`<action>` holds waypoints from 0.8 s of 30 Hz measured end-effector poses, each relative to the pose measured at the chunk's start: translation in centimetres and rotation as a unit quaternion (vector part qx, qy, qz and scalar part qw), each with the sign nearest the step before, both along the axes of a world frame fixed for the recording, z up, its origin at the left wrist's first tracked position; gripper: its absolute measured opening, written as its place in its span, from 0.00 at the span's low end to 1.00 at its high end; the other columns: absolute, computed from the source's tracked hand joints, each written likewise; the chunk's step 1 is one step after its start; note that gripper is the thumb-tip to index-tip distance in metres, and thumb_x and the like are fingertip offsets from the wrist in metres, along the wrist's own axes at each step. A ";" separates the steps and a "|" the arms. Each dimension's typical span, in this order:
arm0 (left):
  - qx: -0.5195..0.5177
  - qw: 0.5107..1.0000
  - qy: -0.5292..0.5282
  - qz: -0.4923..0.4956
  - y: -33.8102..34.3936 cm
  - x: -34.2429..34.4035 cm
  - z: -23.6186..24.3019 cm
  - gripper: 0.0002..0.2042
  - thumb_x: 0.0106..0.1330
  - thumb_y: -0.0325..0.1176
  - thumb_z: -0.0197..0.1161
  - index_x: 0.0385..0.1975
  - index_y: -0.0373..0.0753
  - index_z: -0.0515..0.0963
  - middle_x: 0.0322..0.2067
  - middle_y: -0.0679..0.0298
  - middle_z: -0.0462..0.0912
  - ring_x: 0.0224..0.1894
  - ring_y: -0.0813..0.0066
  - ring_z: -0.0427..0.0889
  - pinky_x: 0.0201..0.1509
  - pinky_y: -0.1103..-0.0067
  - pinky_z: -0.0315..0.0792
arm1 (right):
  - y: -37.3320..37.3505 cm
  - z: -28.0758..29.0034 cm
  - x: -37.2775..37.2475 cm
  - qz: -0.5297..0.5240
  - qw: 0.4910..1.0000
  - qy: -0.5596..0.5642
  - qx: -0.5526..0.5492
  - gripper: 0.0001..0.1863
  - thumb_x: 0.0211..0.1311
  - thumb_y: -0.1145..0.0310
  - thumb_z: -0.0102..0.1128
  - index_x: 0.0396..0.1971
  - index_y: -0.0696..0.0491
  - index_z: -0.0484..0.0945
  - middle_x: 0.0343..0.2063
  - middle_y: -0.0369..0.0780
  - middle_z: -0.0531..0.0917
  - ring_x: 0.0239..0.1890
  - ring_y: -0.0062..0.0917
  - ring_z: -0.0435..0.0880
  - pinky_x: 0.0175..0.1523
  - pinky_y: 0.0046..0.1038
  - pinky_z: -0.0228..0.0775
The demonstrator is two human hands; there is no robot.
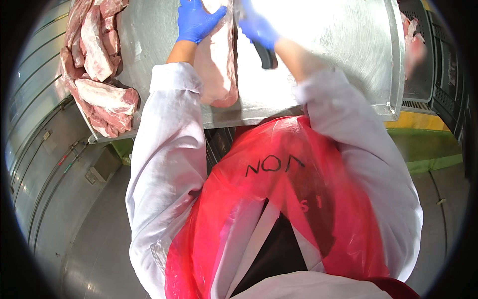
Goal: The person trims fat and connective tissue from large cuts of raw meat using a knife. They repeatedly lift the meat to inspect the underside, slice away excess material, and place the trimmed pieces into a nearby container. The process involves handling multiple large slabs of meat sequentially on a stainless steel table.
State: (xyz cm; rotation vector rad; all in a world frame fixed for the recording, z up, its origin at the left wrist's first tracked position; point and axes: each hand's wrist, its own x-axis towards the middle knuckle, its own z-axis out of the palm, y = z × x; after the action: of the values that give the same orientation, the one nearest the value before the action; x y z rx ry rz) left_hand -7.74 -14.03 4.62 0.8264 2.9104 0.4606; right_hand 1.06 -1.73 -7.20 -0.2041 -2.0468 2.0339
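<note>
A long pale slab of meat lies lengthwise on the metal tray. My left hand, in a blue glove, rests on the slab's far left part with thumb spread away from the fingers. Just right of the slab, my right hand, also gloved and blurred, is closed on a black-handled knife; its blade is lost in blur and glare.
Several pink meat pieces are piled along the tray's left end. The tray's rim bends round at the right, beside a dark perforated crate with meat scraps. A yellow ledge lies below it.
</note>
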 end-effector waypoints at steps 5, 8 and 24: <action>0.020 0.998 0.062 0.010 -0.9 -0.5 -2.3 0.50 0.51 0.49 0.72 0.68 0.23 0.56 0.53 0.33 0.71 0.55 0.36 0.71 0.61 0.56 0.68 | 1.2 6.6 -0.5 0.083 0.962 -0.245 -0.089 0.31 0.71 0.71 0.45 0.74 0.51 0.55 0.54 0.58 0.78 0.55 0.49 0.80 0.59 0.44 0.72; 0.064 0.995 0.070 -0.030 -1.4 -2.0 -2.6 0.50 0.53 0.52 0.72 0.68 0.25 0.56 0.56 0.35 0.68 0.59 0.38 0.68 0.64 0.56 0.65 | 1.9 5.0 1.9 0.147 0.946 -0.288 0.008 0.40 0.65 0.69 0.46 0.77 0.41 0.44 0.38 0.52 0.83 0.33 0.38 0.82 0.41 0.37 0.77; 0.005 0.988 0.063 0.139 -4.9 6.1 -5.1 0.53 0.50 0.59 0.72 0.71 0.33 0.55 0.64 0.38 0.62 0.65 0.37 0.64 0.67 0.52 0.63 | 1.4 9.0 8.0 0.242 0.911 -0.320 0.090 0.44 0.65 0.70 0.47 0.78 0.41 0.38 0.35 0.55 0.85 0.26 0.38 0.85 0.35 0.39 0.79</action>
State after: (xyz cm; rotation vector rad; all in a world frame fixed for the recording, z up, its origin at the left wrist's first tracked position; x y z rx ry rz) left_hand -1.65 -18.97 -0.48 0.4649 3.1589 0.4599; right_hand 9.09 -0.35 1.82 -0.4094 -2.9198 2.2306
